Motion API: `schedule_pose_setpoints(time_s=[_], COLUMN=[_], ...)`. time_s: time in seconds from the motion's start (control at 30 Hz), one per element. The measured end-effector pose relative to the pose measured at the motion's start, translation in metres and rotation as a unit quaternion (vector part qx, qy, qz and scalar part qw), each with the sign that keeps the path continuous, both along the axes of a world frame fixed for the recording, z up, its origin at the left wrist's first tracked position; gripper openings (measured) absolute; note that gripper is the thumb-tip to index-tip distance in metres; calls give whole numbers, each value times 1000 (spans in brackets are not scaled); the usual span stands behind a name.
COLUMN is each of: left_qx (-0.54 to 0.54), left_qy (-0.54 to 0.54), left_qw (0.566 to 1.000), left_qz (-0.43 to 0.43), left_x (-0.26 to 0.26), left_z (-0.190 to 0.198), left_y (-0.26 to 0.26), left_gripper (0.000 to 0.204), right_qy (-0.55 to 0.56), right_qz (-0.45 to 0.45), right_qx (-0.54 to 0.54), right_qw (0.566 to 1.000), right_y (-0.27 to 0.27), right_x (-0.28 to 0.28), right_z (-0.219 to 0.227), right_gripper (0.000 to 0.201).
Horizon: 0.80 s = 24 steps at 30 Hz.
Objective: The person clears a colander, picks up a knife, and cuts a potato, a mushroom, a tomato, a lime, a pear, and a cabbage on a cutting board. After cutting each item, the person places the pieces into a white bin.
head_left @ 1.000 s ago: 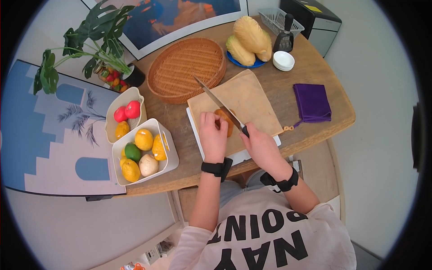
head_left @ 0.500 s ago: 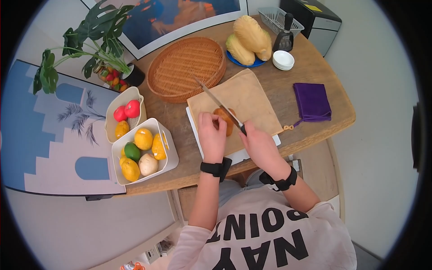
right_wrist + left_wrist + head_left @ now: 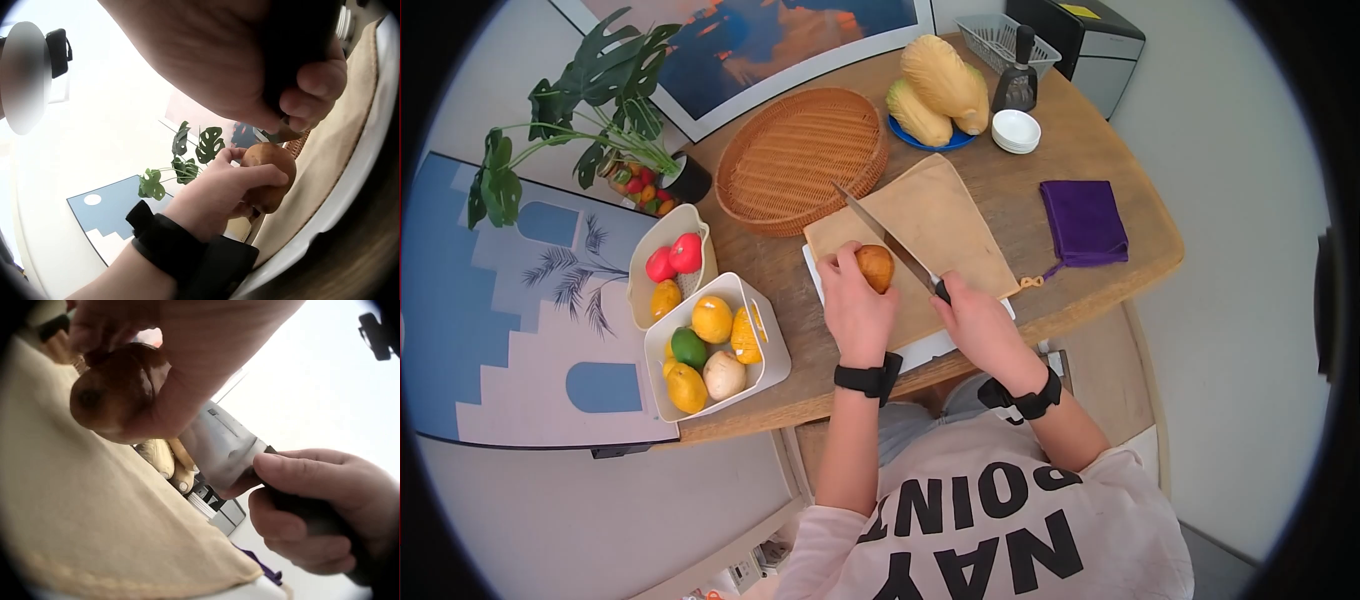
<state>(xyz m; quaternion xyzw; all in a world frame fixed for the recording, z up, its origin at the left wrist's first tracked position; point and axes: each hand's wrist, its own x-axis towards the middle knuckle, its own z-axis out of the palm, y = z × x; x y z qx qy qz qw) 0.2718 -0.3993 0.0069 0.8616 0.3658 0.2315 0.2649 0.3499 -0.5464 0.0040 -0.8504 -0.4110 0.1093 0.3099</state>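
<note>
My left hand [image 3: 860, 312] grips a brown, rounded, pear-like fruit [image 3: 876, 268] between thumb and fingers, close over a tan cloth [image 3: 945, 215]. In the left wrist view the fruit [image 3: 109, 397] looks glossy, with a dark spot at one end. The right hand [image 3: 988, 328] holds a kitchen knife [image 3: 890, 240] by its black handle, fingers wrapped round it. Its long blade points up and left, just right of the fruit. A white board [image 3: 924, 352] shows from under the cloth's near edge. In the right wrist view the fruit's lower side [image 3: 267, 199] bulges past the thumb.
A wicker tray [image 3: 800, 155] stands behind the cloth. Left are a white bin [image 3: 772, 375] of fruit and a beige basket [image 3: 640, 262]. Yellow melon-like produce [image 3: 945, 80] on a blue plate, white bowls [image 3: 1015, 130] and a purple pouch [image 3: 1085, 222] lie farther right.
My left hand has raised and turned the fruit, bringing it left, apart from the blade. The knife stays nearly where it was. The head view has shifted slightly.
</note>
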Motion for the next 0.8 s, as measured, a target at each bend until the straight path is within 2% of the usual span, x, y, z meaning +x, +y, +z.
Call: schedule_pose_setpoints(time_s=[0.07,0.17,0.27,0.37,0.47,0.7,0.8], left_qx=[46,119,26,-24,26,30,30], left_qy=[66,-14,-110,-124,-120,-141,-143], left_qw=[997,993,994,992,992,989,989], left_qz=[18,3,5,-14,-23,-19,-20], left_x=[-5,-9,-11,-8,-2,-3,-2], left_z=[4,-11,-16,-15,-15,-15,-14], left_y=[-2,4,4,1,-1,-4,-5], left_gripper=[63,56,45,36,32,27,26], right_qy=[8,21,36,32,29,50,45], right_qz=[4,0,-24,-30,-23,-23,1], right_qx=[-1,5,26,57,51,84,47], right_qw=[1000,1000,999,997,998,995,998], right_y=[0,4,3,5,6,5,7], right_x=[-1,-2,-4,-1,3,-3,-4], right_z=[-11,-13,-1,-1,-14,-4,-5], right_gripper=[23,24,23,23,22,23,23])
